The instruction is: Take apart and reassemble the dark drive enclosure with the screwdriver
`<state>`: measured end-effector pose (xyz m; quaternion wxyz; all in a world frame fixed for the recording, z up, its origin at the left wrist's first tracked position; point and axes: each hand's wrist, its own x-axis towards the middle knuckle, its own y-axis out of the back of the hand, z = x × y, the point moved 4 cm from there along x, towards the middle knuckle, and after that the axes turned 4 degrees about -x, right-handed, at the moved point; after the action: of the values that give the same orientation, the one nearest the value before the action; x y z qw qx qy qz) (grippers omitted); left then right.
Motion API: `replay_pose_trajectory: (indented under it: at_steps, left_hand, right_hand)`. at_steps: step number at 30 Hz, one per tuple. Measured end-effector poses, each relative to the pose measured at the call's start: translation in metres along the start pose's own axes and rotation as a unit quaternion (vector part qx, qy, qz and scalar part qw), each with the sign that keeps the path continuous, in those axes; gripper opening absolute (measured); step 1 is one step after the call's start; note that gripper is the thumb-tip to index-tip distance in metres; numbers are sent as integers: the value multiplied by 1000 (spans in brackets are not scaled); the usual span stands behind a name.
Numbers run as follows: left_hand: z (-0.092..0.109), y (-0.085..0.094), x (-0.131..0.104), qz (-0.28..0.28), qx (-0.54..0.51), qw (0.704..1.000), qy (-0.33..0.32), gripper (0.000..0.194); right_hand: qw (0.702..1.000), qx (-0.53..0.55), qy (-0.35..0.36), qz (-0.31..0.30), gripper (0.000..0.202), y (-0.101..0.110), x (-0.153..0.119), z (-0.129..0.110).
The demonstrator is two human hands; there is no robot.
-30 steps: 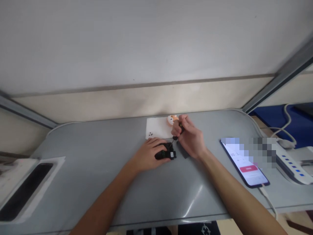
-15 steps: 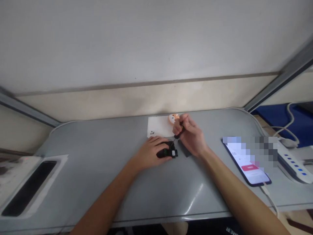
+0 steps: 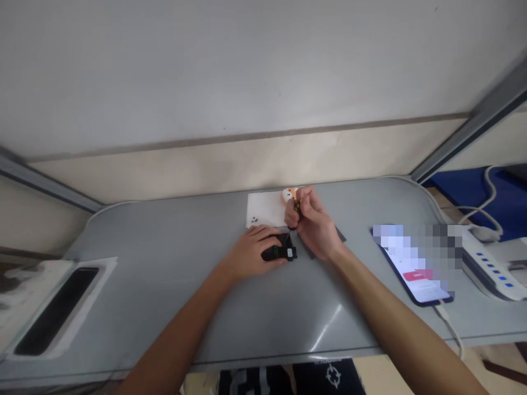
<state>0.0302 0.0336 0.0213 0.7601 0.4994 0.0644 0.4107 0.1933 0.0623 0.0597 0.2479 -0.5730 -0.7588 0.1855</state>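
A small black device (image 3: 290,253) with a white label and green marks lies on the grey table. My left hand (image 3: 253,251) is closed around its left side, pressing it to the tabletop. In my right hand (image 3: 315,222), a dark screwdriver with yellow marks (image 3: 298,206) is gripped, its thin shaft slanting down to the upper part of the device. Just behind the hands are white paper (image 3: 265,207) with several tiny black pieces (image 3: 254,219) and an orange and white animal-face item (image 3: 289,195). A dark flat piece (image 3: 341,235) is partly hidden under my right hand.
A lit phone (image 3: 415,274) with a cable lies to the right, beside a white power strip (image 3: 489,266). At the left, a black phone-like slab (image 3: 57,310) rests on white sheets. A wall stands behind the table (image 3: 164,247).
The camera view has shifted slightly. My right hand has turned a little around the screwdriver, showing more yellow on its handle. My left hand keeps its hold on the device.
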Motion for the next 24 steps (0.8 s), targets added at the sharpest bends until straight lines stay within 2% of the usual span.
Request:
replay_pose_trajectory:
  at_steps: [3,6,11,14,19,24]
  left_hand:
    - [0,0,0,2,-2,1000,0,22]
    - [0,0,0,4,-2,1000,-2,22]
    - [1,0,0,3,-6,1000,0,22]
    - [1,0,0,1,-6,1000,-5,21]
    - [1,0,0,0,-5,1000,1,21]
    - [2,1,1,-8,-9,1000,10,19]
  right_hand:
    - [1000,-10,3,-16,21,3,2,-4]
    - [999,-11,-33,-40,31,4,3,-4]
    - [998,18,-25,56,38,5,3,-1]
    - [997,12,-17,79,32,3,2,0]
    - [998,-13,15,56,22,8,2,-4]
    - [999,-22,-21,26,27,9,3,-2]
